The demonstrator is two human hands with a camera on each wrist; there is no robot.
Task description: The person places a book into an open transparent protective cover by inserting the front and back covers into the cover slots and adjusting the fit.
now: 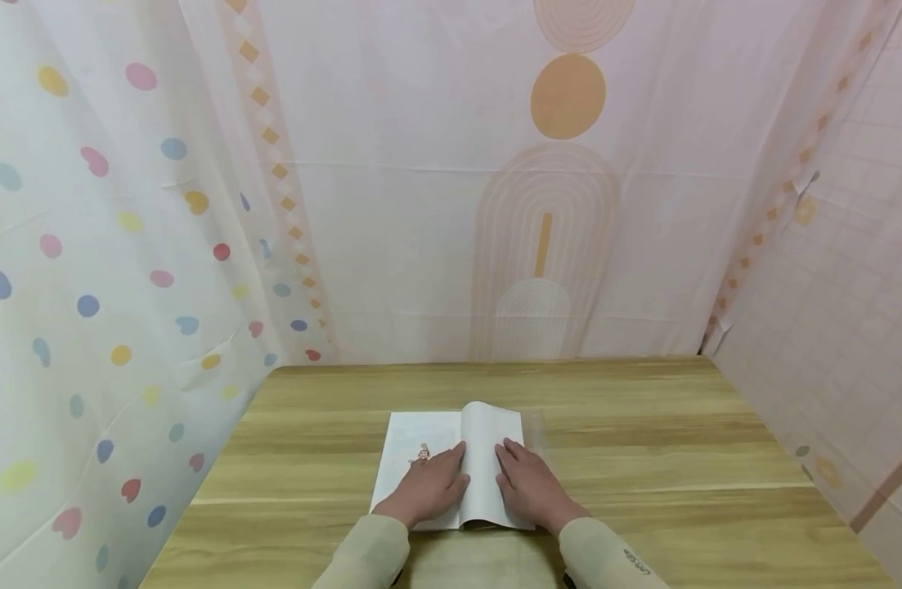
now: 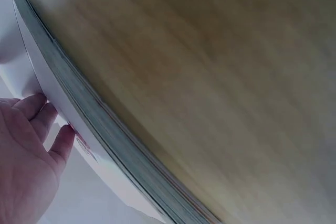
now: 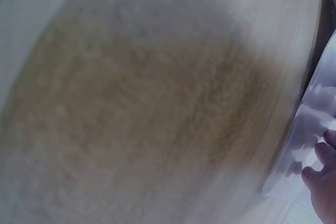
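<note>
Here an open book (image 1: 451, 466) lies flat on a wooden table (image 1: 642, 458), near the front edge and a little left of the middle. No box, tray or other container shows in any view, and the book is the only thing on the table.

The left hand (image 1: 424, 487) rests palm down on the left page, its fingers straight and close together, pointing away from the person toward the spine. A small coloured drawing on that page shows just beyond the fingertips. In the left wrist view the same hand (image 2: 29, 150) lies flat on white paper, with the fingers (image 2: 62, 142) reaching up to the edge of the page block (image 2: 100, 121), whose stacked grey leaves run in a long curve across the frame; the table (image 2: 210, 66) fills the rest of that view.

The right hand (image 1: 531, 487) lies palm down on the right page, fingers straight and slightly spread, with the tips toward the far edge of the page. The leaf between the two hands bulges upward at the spine and is not pressed flat. The right wrist view is badly blurred: only the fingertips (image 3: 321, 156) show at the lower right corner, touching a pale page (image 3: 315, 114), and how they lie there cannot be told from it.

Both sleeves are pale. Patterned curtains (image 1: 112, 245) hang behind and to both sides of the table.
</note>
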